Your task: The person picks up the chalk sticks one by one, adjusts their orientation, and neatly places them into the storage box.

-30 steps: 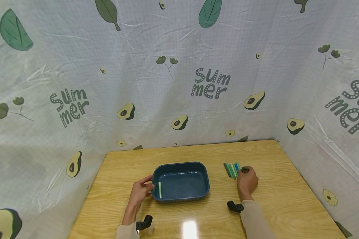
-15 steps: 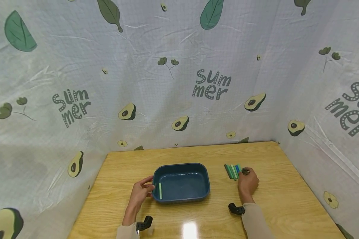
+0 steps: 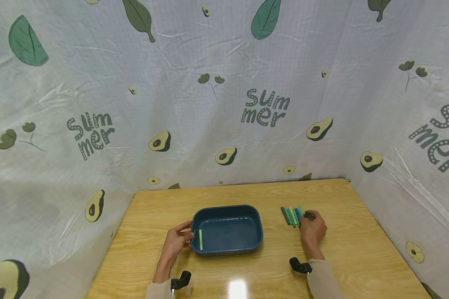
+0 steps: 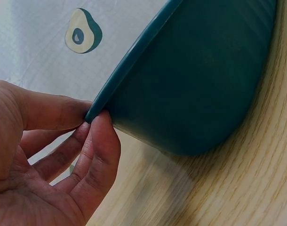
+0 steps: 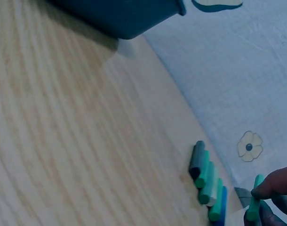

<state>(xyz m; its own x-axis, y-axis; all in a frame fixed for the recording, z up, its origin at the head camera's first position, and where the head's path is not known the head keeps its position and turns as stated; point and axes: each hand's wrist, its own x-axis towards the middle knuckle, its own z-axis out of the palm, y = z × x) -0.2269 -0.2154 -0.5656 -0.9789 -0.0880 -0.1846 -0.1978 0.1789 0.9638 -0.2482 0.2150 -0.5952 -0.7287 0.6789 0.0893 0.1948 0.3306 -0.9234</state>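
A dark teal rectangular tray [image 3: 228, 252] stands on the table, with one light green pastel stick [image 3: 201, 240] lying along its left inner wall. My left hand [image 3: 174, 241] pinches the tray's left rim between thumb and fingers, plainly seen in the left wrist view. To the right of the tray, my right hand [image 3: 313, 228] holds a green pastel stick [image 5: 255, 202] between thumb and fingers, just off the table. Beside it lies a row of several pastel sticks [image 3: 291, 216] in dark green, greens and blue. The fingertips of the right hand look dark.
The wooden table [image 3: 277, 265] has its back edge against a white printed curtain [image 3: 194, 104], which also hangs along both sides. Table surface lies between the tray and the row of sticks. A light reflection shows near the front.
My right hand has drawn slightly right and lifted the green pastel stick away from the row. The left hand keeps its grip on the tray. The head view has shifted a little.
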